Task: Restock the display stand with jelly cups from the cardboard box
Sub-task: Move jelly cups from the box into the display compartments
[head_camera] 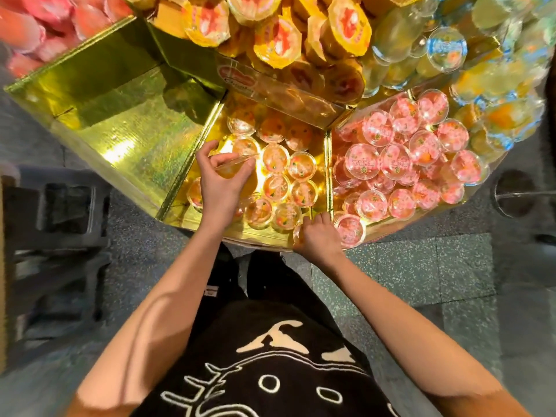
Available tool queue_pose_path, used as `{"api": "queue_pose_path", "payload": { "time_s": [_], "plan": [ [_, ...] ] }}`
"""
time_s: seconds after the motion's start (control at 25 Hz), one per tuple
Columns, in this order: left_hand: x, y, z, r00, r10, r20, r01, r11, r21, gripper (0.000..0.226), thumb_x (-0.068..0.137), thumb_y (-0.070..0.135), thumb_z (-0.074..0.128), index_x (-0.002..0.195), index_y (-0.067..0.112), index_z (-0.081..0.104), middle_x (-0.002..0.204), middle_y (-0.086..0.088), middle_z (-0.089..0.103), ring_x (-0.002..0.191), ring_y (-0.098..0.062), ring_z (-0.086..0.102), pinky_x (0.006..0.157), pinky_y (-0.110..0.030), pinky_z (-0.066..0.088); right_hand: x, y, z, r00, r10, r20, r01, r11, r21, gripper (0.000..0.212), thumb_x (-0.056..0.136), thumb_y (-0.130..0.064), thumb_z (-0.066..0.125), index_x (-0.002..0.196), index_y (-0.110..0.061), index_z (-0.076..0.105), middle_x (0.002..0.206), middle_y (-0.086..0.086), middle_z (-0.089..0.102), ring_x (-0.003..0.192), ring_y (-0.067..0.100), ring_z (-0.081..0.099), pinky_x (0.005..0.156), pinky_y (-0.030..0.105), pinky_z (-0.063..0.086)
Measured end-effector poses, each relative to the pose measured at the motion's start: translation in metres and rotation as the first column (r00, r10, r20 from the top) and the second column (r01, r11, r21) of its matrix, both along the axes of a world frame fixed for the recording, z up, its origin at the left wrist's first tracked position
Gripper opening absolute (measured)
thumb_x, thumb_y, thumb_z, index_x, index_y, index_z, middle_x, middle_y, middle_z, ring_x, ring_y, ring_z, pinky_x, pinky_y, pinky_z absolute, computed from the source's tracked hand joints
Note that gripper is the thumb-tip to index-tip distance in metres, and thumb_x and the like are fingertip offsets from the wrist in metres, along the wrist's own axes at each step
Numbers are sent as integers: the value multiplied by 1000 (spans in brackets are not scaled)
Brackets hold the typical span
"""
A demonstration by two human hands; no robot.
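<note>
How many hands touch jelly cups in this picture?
2. The left hand grips an orange cup above the middle compartment; the right hand holds a second cup at its front right corner, mostly hidden.

The stand's left compartment (pixel 126 130) shows bare gold floor, open from above. The middle compartment (pixel 258 236) is crowded: orange jelly cups (pixel 276 185) packed rim to rim, my left hand (pixel 222 185) and its jelly cup (pixel 237 162) over the left side, my right hand (pixel 316 236) at the front right corner. Gold dividers (pixel 328 164) wall both sides; a clear tier front (pixel 270 91) overhangs the back.
</note>
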State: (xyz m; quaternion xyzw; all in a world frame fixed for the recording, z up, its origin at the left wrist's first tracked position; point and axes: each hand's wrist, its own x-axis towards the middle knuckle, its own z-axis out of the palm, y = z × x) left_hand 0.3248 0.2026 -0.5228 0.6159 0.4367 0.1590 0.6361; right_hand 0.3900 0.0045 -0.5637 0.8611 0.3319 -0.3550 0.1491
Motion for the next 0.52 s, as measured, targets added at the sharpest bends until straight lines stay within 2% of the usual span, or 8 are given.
{"api": "queue_pose_path", "payload": {
  "time_s": [0.16,0.2,0.28,0.4,0.52],
  "plan": [
    [-8,0,-4,999,12,-35,-15,996,-89,64,84,25,77,133,26,35,114,2,62,110,-4,56,94,-19,39,1,6,-15,1000,4,6,-4,1000,-31,58,91,-45,57,128,-1,51,130,19,55,133,34,32,107,39,31],
    [-10,0,-5,999,15,-45,-19,995,-101,64,84,25,77,133,27,35,114,2,61,107,0,56,93,-20,39,1,6,-18,1000,22,15,-21,999,-38,54,91,-42,56,126,-1,52,128,19,57,133,34,32,108,39,31],
    [-13,1,-8,998,7,-59,-13,994,-106,64,84,25,76,133,26,35,113,4,60,102,9,54,91,-14,39,2,6,-24,999,45,24,-44,997,-59,47,93,-37,55,126,-3,53,126,18,60,134,34,32,107,39,32],
    [-16,1,-13,996,-13,-84,7,997,-79,61,86,21,75,132,24,35,114,0,60,92,22,51,78,4,33,1,5,-30,999,40,13,-39,998,-53,57,95,-38,57,136,-2,43,130,18,58,137,33,31,108,39,32],
    [-17,-2,-18,996,-5,-90,-2,997,-80,59,84,19,76,128,25,37,112,-3,61,93,18,54,78,3,35,-2,4,-36,1000,5,9,-5,999,-37,75,94,-46,57,145,1,29,134,20,55,139,34,29,111,40,32]
  ]
}}
